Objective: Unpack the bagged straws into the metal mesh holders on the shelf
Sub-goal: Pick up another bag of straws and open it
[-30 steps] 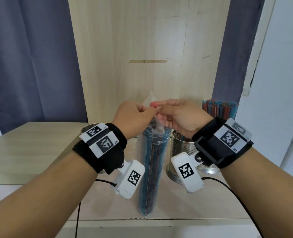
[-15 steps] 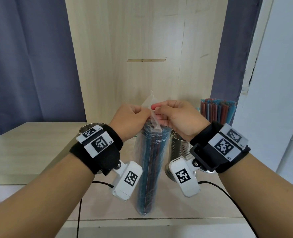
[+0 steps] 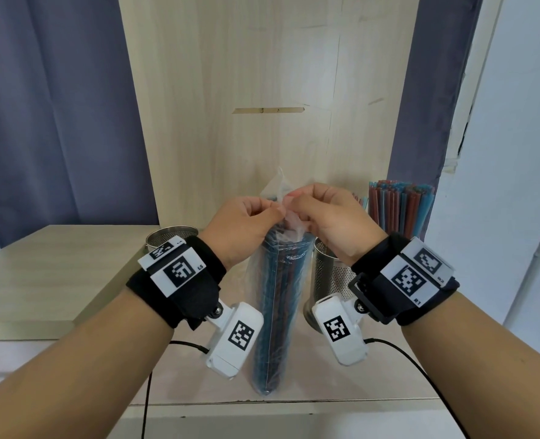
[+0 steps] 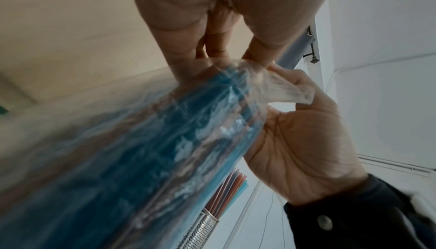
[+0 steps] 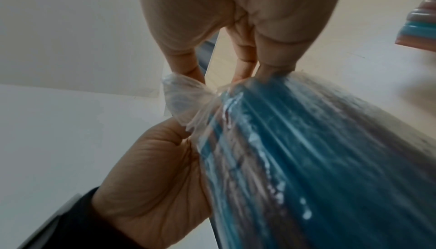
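Note:
A clear plastic bag of blue and red straws (image 3: 276, 315) stands upright on the wooden shelf (image 3: 56, 274). My left hand (image 3: 246, 221) and right hand (image 3: 322, 217) both pinch the loose plastic at the bag's top (image 3: 278, 188), knuckle to knuckle. In the left wrist view the bag (image 4: 165, 150) runs under my left fingers, and my right hand (image 4: 299, 137) pinches the plastic flap. In the right wrist view the bag (image 5: 295, 156) fills the lower right, with my left hand (image 5: 155, 174) at its edge. Two empty mesh holders stand behind: one left (image 3: 170, 236), one right (image 3: 332, 274).
A third mesh holder (image 4: 200, 230) at the far right is full of red and blue straws (image 3: 398, 210). A wooden back panel (image 3: 262, 90) rises behind the shelf, with dark curtains (image 3: 46, 106) on both sides. A black cable (image 3: 420, 365) trails over the shelf's front edge.
Both hands have stayed at the bag's top, shifting slightly upward and closer together. The bag remains upright in the same spot.

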`<state>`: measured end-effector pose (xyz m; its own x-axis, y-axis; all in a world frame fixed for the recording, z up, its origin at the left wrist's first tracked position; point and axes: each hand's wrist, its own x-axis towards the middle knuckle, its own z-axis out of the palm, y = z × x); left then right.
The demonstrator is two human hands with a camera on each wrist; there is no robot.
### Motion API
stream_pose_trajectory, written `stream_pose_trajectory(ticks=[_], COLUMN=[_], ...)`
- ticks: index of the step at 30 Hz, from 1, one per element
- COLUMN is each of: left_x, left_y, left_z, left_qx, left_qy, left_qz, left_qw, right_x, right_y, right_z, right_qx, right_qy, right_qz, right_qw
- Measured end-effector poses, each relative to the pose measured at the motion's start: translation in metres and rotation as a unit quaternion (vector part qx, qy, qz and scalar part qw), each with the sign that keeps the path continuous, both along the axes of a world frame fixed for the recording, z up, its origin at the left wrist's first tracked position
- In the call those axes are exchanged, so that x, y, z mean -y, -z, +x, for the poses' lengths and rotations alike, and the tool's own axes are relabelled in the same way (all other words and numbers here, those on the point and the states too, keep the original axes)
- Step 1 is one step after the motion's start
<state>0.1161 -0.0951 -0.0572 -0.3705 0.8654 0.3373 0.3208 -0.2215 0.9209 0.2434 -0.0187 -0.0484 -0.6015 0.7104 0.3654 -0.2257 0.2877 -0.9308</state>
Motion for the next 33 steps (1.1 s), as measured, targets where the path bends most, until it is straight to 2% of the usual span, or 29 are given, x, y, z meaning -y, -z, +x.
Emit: stream_pose_trajectory(ticks=[4,10,14,20,26,31,33], left_x=[0.003,0.005,0.006,0.004,0.005,0.007,0.007], left_y=[0.003,0.005,0.004,0.004,-0.001,-0.003,-0.008], left_z=[0.004,0.009,0.01,0.009,0.007,0.003,0.001], left_qx=[-0.044,-0.14,-0.159,-0.117,-0.096,0.033,0.033], left_qy=[-0.018,-0.081,-0.098,-0.081,-0.072,-0.028,-0.024], left_qz=[0.021,0.043,0.045,0.033,0.018,-0.004,-0.019], left_qw=[0.999,0.986,0.981,0.989,0.993,0.999,0.999], right_x=[-0.003,0.001,0.003,0.011,0.013,0.008,0.01], right_y=[0.002,-0.001,0.001,0.004,0.007,0.009,0.008], right_z=[0.001,0.002,-0.004,-0.013,-0.019,-0.016,-0.015], right_qx=[0.052,0.09,0.072,0.015,-0.005,-0.02,-0.009], right_qy=[0.062,0.104,0.082,0.078,0.068,0.043,0.047], right_qz=[0.068,0.145,0.121,0.037,0.027,0.008,0.029], right_qw=[0.994,0.98,0.987,0.996,0.997,0.999,0.998])
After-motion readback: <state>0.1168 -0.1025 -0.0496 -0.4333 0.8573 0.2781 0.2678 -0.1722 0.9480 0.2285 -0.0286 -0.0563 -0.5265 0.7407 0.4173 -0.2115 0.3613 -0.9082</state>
